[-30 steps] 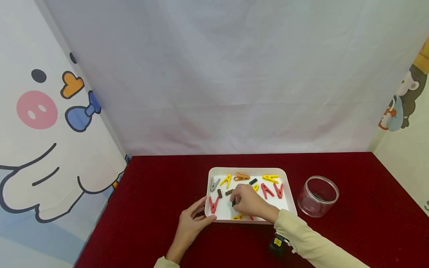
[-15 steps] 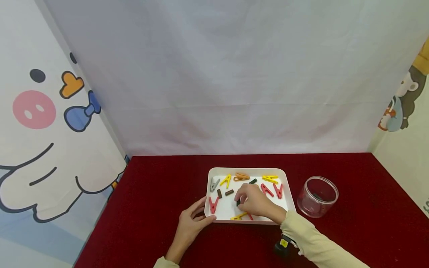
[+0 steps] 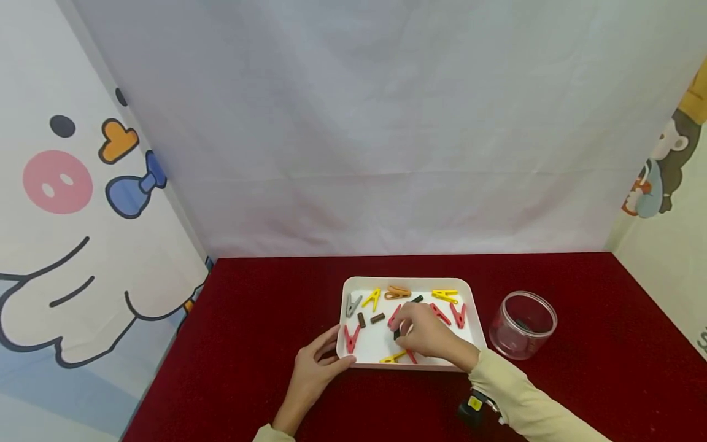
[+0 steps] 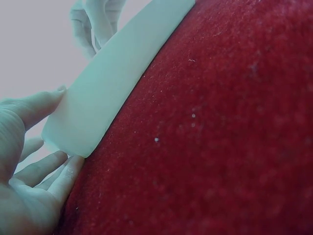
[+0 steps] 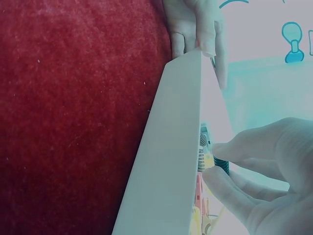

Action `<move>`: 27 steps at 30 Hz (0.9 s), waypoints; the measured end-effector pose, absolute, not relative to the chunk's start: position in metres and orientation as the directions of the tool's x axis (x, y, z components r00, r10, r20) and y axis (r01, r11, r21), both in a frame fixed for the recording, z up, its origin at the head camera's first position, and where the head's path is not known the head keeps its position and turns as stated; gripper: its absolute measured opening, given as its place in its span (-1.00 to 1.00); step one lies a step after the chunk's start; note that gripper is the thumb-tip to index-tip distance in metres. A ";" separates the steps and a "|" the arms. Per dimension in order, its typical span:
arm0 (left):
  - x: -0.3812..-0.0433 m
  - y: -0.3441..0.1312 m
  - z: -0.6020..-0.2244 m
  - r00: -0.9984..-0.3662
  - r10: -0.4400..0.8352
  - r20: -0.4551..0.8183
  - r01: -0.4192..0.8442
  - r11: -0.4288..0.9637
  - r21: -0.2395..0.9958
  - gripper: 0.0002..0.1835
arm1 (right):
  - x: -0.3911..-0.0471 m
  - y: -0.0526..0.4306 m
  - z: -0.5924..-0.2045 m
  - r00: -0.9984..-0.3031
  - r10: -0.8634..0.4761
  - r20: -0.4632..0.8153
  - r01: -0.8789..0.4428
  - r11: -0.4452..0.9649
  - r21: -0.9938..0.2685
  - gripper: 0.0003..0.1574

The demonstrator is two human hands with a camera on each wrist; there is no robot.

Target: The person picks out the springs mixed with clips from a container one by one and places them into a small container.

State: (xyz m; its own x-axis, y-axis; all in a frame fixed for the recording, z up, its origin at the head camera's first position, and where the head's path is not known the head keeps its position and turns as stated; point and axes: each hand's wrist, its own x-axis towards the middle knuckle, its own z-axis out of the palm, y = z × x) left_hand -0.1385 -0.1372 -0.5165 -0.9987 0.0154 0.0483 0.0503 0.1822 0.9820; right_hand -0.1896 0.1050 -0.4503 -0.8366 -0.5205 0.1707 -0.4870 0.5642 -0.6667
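A shallow white tray (image 3: pixel 415 367) lies on the red cloth, holding several red, yellow, grey and orange-brown clothespins and small dark cylinders. My left hand (image 3: pixel 312 370) grips its near left corner, thumb at the front rim and fingers along the left side. Over the tray's middle, my right hand (image 3: pixel 424 331) pinches a small dark green ridged cylinder (image 5: pixel 222 165) between thumb and fingers. A red clothespin (image 3: pixel 394 315) pokes out beside those fingers, and a yellow clothespin (image 3: pixel 393 357) lies below them. Two brown cylinders (image 3: pixel 378 318) lie to the left. My right hand covers part of the tray.
To the right of the tray stands a clear round jar (image 3: pixel 523 325), open at the top, with something dark inside. Red cloth (image 3: pixel 265 313) covers the table. A white curtain (image 3: pixel 386 135) hangs behind, with printed panels at both sides.
My right hand has shifted right across the tray with the dark green cylinder. A red clothespin has come into sight beside its fingers. The left hand has stayed at the corner.
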 end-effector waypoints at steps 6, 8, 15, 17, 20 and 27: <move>-0.138 -0.137 -0.517 -0.999 0.008 0.043 0.043 0.184 0.982 -0.31 | -0.188 0.109 -0.449 -0.832 -0.516 0.202 -0.504 0.553 -0.663 -0.83; -0.138 -0.137 -0.517 -0.999 0.008 0.041 0.042 0.184 0.982 -0.31 | -0.187 0.110 -0.449 -0.834 -0.511 0.209 -0.506 0.554 -0.661 -0.83; -0.137 -0.137 -0.517 -0.999 0.013 0.036 0.037 0.187 0.982 -0.31 | -0.187 0.114 -0.447 -0.837 -0.510 0.200 -0.499 0.560 -0.661 -0.82; -0.137 -0.137 -0.517 -0.999 0.013 0.037 0.038 0.186 0.982 -0.31 | -0.186 0.115 -0.446 -0.836 -0.510 0.201 -0.499 0.556 -0.665 -0.82; -0.137 -0.137 -0.517 -0.999 0.012 0.036 0.037 0.185 0.982 -0.31 | -0.186 0.117 -0.444 -0.840 -0.504 0.200 -0.491 0.553 -0.673 -0.83; -0.137 -0.136 -0.515 -0.999 0.012 0.037 0.038 0.173 0.984 -0.30 | -0.185 0.124 -0.443 -0.838 -0.497 0.224 -0.503 0.544 -0.672 -0.84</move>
State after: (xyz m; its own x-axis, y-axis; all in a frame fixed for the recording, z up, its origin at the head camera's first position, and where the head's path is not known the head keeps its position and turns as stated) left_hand -0.1371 -0.1363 -0.5150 -0.9992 0.0123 0.0368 0.0384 0.1728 0.9842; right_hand -0.1852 0.1242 -0.4432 -0.8382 -0.4970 0.2244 -0.5025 0.5441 -0.6719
